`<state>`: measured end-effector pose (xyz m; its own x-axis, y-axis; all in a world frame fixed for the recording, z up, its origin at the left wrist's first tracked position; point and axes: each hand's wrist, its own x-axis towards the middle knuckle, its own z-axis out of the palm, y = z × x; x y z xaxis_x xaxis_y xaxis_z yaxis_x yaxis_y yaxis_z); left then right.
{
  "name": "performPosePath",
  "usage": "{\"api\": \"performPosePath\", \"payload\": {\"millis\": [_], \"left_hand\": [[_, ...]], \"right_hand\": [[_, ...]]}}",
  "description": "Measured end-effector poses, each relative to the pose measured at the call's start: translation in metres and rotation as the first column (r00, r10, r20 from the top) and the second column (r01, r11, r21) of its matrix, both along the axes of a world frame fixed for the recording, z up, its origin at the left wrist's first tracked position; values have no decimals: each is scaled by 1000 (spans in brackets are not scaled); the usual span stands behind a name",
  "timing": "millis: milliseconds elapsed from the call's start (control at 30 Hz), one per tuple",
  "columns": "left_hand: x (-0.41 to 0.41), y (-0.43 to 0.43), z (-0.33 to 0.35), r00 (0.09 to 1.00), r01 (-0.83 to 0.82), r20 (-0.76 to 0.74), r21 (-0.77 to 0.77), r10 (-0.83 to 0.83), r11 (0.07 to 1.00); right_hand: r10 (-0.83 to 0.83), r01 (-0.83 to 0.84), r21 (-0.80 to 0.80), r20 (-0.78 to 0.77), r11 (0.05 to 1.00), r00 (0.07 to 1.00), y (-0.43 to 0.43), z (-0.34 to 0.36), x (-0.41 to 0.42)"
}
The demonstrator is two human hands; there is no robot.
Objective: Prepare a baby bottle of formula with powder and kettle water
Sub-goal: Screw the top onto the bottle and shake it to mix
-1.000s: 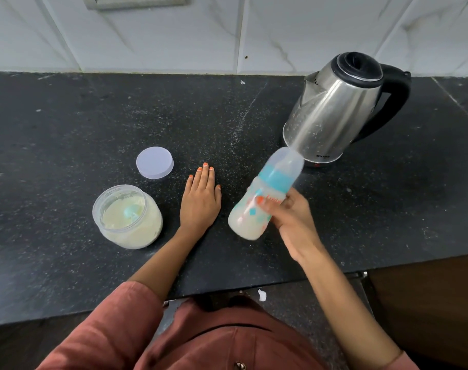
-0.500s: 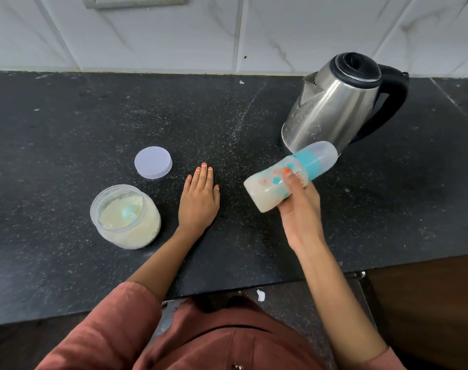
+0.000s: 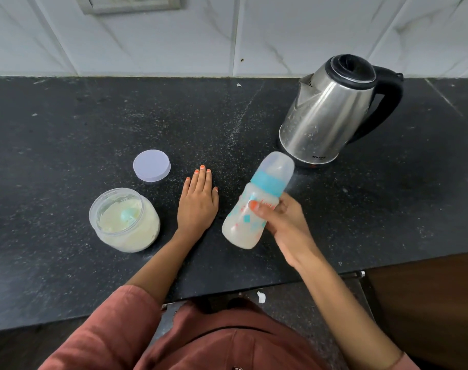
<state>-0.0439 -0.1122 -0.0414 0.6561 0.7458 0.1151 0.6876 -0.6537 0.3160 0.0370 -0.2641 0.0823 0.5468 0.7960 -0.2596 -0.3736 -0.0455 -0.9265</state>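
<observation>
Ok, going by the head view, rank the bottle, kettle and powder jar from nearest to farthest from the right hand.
1. The bottle: gripped in the right hand itself.
2. The kettle: behind the hand, toward the wall.
3. The powder jar: far left, beyond the left hand.

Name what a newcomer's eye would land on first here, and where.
The capped baby bottle of milky formula, gripped tilted in the right hand above the black counter. Next, the steel kettle at back right, then the open powder jar beside the flat left hand.
</observation>
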Motion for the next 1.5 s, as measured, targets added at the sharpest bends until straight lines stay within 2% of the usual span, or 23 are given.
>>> {"api": "performPosePath", "payload": {"millis": [67,133,200,233,300,400,467,567,600,667,733,800,867,967,1000,1067,1167,1233,1367,1433,1500], "left_hand": [[0,-1,0,1000,-4,6,-1,4,1000],[0,-1,1,1000,-5,12,4,5,1000],[-1,-1,1,1000,-4,2,6,4,1000],[-1,-1,1,1000,-4,-4,6,4,1000],[-1,-1,1,1000,-6,-10,7,6,1000],[0,0,0,1000,-8,-14,-1,8,1000],[0,0,0,1000,-5,-9,1,5,1000],[0,-1,1,1000,-4,-1,7,4,1000],[0,-1,1,1000,-2,-4,5,2,1000],[0,0,0,1000,1,-14,-1,-1,1000],[0,1,0,1000,-5,-23,-4,5,1000],[0,0,0,1000,-10,-18,-3,10,1000],[0,-1,1,1000,-7,-3,1,7,1000],[-1,-1,1,1000,-3,-5,7,3,1000],[-1,-1,1,1000,-2,-7,5,2,1000],[0,-1,0,1000,-3,-11,1,3,1000],[0,0,-1,1000,-3,-28,0,3,1000],[0,0,-1,1000,-4,-21,1,4,1000],[0,-1,0,1000,0,8,16,0,1000],[0,-1,0,1000,3,1,13,-3,1000],[0,0,0,1000,2,-15,4,-2,1000]], "right_hand": [[14,-14,-1,19,1000,1000,-1,3,2],[-140,149,101,-96,984,986,4,7,10],[-297,332,153,-215,931,931,10,8,16],[-314,350,149,-222,925,923,11,7,15],[-219,232,90,-136,968,966,9,3,9],[41,-38,-73,35,997,999,-1,0,0],[-12,13,-38,24,999,1000,0,3,4],[-264,286,114,-176,951,948,9,9,16],[-296,324,128,-195,937,935,12,8,18],[-227,241,116,-121,964,966,12,7,13],[-52,51,23,27,998,998,7,5,4],[48,-44,-48,78,998,996,2,4,0],[-50,50,17,8,999,999,5,5,5],[-283,307,130,-174,943,943,14,7,15],[-302,328,135,-177,935,937,15,6,14],[-217,226,85,-95,970,971,12,4,7],[28,-27,-68,22,997,999,2,1,-4],[-8,8,-41,-2,999,1000,2,4,-1],[-317,343,100,-208,934,925,13,11,15],[-277,296,94,-171,950,945,13,10,12],[-92,93,16,-70,996,993,8,9,3]]}}
